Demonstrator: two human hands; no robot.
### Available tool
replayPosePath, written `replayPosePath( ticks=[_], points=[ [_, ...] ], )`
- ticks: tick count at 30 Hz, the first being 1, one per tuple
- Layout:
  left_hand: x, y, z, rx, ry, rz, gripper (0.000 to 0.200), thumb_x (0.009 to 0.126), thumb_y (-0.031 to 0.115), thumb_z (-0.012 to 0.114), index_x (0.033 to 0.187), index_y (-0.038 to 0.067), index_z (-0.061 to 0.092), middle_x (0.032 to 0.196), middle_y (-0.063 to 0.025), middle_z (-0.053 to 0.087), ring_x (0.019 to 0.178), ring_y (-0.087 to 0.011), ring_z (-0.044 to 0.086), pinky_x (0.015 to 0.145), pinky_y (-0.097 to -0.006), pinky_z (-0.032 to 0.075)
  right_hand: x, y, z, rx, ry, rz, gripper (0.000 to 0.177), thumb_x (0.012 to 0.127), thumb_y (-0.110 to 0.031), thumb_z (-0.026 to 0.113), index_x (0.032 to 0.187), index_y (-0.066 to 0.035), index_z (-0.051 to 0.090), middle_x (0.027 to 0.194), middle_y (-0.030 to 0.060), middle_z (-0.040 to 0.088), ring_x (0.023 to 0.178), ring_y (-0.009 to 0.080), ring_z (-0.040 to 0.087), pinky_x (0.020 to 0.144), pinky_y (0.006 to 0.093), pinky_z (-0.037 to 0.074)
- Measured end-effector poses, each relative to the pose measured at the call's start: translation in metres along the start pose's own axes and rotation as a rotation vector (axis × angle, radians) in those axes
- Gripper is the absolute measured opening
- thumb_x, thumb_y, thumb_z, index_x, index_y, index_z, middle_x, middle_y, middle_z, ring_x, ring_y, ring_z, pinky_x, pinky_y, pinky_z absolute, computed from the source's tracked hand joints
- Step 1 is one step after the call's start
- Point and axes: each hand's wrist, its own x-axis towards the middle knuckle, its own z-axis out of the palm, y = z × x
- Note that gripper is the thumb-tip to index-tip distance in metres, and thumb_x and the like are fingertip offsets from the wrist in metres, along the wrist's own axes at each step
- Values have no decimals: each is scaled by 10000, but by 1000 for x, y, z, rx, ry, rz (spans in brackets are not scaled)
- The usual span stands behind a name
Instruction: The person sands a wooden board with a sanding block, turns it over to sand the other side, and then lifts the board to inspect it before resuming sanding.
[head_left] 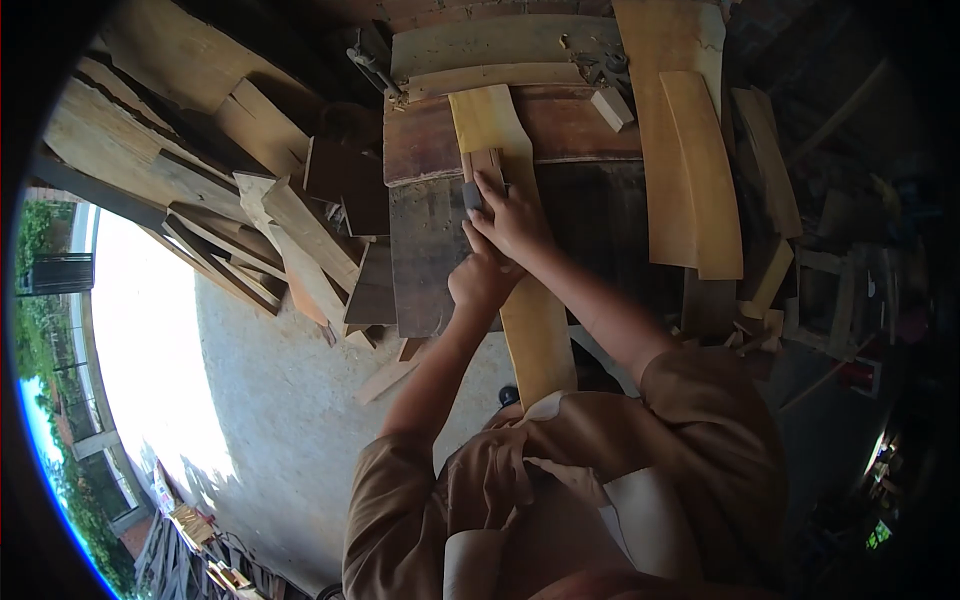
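A long yellowish plank [540, 345] runs from near my waist up across the dark workbench [430, 255]. On the plank lies a small wooden block tool [484, 160] with a dark grey part on its left side. My right hand [515, 222] is closed over the tool, a finger stretched along its top. Just below, my left hand [480, 283] is bent round the near end, its fingers close against the right hand. The palms hide the near end of the tool.
A metal clamp [370, 70] stands at the bench's far left corner. A small wood offcut [612, 109] lies near the back, by some shavings. Wide boards [690, 180] lean along the right, and stacked planks [220, 190] fill the left side above the concrete floor [270, 390].
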Motion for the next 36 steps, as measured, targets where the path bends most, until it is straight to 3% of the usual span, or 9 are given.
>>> replayPosePath(
  ticks=[3,5,9,12,16,21,25,30,36],
  points=[
    [-99,-20,44,27,-32,95,1185,597,644,628,1317,-125,84,603,-137,616,463,-232,605,375,-336,459,-112,-11,-4,-52,-20,49,647,761,-408,597,1338,-254,348,784,161,490,629,299,529,586,409,464],
    [-149,-31,70,-3,-49,124,1193,587,637,647,1308,-137,96,609,-134,617,448,-214,597,359,-320,447,-165,-16,-4,-5,71,24,670,721,-375,638,1325,-259,374,826,169,475,723,333,539,620,420,471],
    [-160,-29,75,-40,0,143,1156,593,658,620,1290,-151,175,516,-62,571,391,-162,560,330,-289,418,-173,-16,-6,1,30,58,669,697,-370,655,1308,-282,398,821,169,480,720,337,540,615,421,474],
    [-111,-22,57,-10,76,138,1173,576,654,638,1264,-179,182,509,-55,571,405,-182,572,340,-297,425,-121,-10,-1,34,66,39,666,689,-385,659,1298,-314,399,801,151,495,643,310,550,570,413,473],
    [10,-8,7,-28,86,13,1112,600,644,628,1247,-142,179,552,-114,599,498,-278,615,413,-369,479,10,-18,-15,23,-83,140,595,734,-412,619,1280,-273,425,888,158,539,805,330,585,714,404,484],
    [164,-5,-55,-21,81,-1,945,669,616,577,1191,-81,209,786,-199,635,722,-342,635,602,-417,515,179,-1,12,113,8,85,618,731,-420,597,1293,-242,411,991,218,542,906,349,569,780,418,470],
    [199,1,-68,-6,115,-44,898,698,592,549,1199,-73,212,842,-210,631,787,-341,631,636,-422,513,216,-2,13,31,8,69,609,756,-432,573,1310,-273,379,1063,215,533,960,367,553,805,417,461],
    [122,4,-42,-7,76,-45,858,709,572,546,1191,-73,248,750,-180,638,698,-327,641,568,-414,514,132,-2,2,76,-35,96,632,761,-436,577,1327,-269,351,1083,231,503,953,376,550,794,412,465],
    [-68,-8,28,-5,-97,35,1178,605,663,608,1301,-143,104,650,-135,629,529,-238,629,421,-331,484,-83,-4,-1,15,-9,92,661,734,-401,627,1324,-255,367,910,191,496,769,346,561,656,413,478]
  ],
)
